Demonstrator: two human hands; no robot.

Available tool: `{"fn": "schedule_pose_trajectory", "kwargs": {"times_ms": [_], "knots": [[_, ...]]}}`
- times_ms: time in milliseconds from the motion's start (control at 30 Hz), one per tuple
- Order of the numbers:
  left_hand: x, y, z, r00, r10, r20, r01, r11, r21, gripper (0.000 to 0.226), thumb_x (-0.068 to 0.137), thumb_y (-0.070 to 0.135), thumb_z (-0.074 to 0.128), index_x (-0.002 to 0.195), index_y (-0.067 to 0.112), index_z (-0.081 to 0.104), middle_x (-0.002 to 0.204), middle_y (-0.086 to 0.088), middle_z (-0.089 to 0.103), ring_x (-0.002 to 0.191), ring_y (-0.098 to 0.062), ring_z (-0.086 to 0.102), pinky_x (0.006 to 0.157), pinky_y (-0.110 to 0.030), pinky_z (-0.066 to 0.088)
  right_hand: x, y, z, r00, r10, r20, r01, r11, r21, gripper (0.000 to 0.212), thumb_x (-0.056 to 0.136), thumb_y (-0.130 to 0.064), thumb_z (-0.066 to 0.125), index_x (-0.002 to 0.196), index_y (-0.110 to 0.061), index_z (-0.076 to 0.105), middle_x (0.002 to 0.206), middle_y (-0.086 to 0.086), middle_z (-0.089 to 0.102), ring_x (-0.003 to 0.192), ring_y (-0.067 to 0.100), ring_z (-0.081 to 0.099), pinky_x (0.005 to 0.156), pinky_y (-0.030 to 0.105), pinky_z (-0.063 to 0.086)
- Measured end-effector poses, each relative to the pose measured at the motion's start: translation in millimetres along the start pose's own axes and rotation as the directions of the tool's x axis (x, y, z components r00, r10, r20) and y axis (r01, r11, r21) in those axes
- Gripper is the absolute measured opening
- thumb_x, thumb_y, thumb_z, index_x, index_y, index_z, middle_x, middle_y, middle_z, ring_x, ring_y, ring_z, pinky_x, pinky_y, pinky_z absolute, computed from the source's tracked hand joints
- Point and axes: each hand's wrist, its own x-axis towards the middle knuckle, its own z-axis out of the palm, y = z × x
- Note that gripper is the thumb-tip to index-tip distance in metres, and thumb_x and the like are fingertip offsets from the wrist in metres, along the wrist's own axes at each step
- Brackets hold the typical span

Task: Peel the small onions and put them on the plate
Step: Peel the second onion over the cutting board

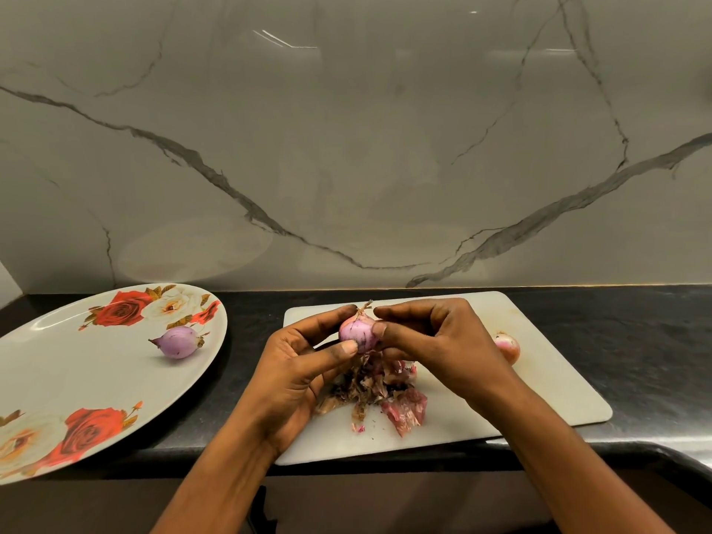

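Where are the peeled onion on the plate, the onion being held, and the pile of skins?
peeled onion [179, 342], head view, middle of its purple body.
held onion [358, 334], head view, its exposed purple side.
pile of skins [375, 393], head view, centre of the heap.

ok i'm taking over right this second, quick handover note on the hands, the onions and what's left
Left hand: grips the held onion over the cutting board.
Right hand: pinches the same onion near its dry tip.
Plate, on the left: one peeled onion lies on it.
Board: peel pile under the hands; a third onion sits to the right, partly hidden behind the right hand, apparently with its skin on.
Done: one onion peeled and plated.
Left: finish the held onion and plate it, then do the same with the third.
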Motion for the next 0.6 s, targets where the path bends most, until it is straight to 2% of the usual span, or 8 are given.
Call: {"fn": "schedule_pose_trajectory", "kwargs": {"times_ms": [100,233,400,600], "knots": [[1,-1,0,1.0,0.018,-0.021,-0.018,1.0,0.0,0.055,0.075,-0.004,0.075,0.129,0.008,0.071,0.128,-0.011,0.075,0.121,-0.029,0.072,0.095,-0.037,0.062,-7,3,6,0.994,-0.109,-0.023,0.106,0.988,-0.112,0.029,0.081,-0.028,0.087,0.107,-0.036,0.077,0.095,-0.022,0.078,0.094,-0.003,0.075,0.075,0.012,0.057],[2,-2,-2,0.999,0.039,-0.029,-0.038,0.999,0.015,0.057,0.077,-0.005,0.075,0.132,0.007,0.069,0.13,-0.012,0.074,0.124,-0.029,0.07,0.101,-0.039,0.06,-8,11,11,0.975,-0.179,-0.134,0.152,0.97,-0.192,0.018,0.086,-0.025,0.084,0.103,-0.03,0.082,0.092,-0.018,0.08,0.088,-0.002,0.075,0.077,0.017,0.061],[2,-3,-1,0.999,0.034,-0.038,-0.032,0.999,0.035,0.058,0.076,-0.005,0.076,0.132,0.007,0.069,0.129,-0.011,0.074,0.123,-0.029,0.07,0.102,-0.041,0.059,-7,10,11,0.979,-0.162,-0.127,0.128,0.961,-0.245,0.012,0.093,-0.023,0.078,0.103,-0.024,0.083,0.088,-0.014,0.079,0.085,0.002,0.075,0.078,0.021,0.063],[1,-2,-2,0.999,0.005,-0.039,-0.005,1.0,0.009,0.057,0.077,-0.003,0.074,0.133,0.007,0.068,0.13,-0.012,0.074,0.124,-0.031,0.07,0.107,-0.047,0.054,-2,9,9,0.972,-0.15,-0.184,0.093,0.953,-0.288,0.007,0.093,-0.021,0.078,0.098,-0.023,0.082,0.083,-0.012,0.078,0.079,0.003,0.074,0.077,0.024,0.064]]}}
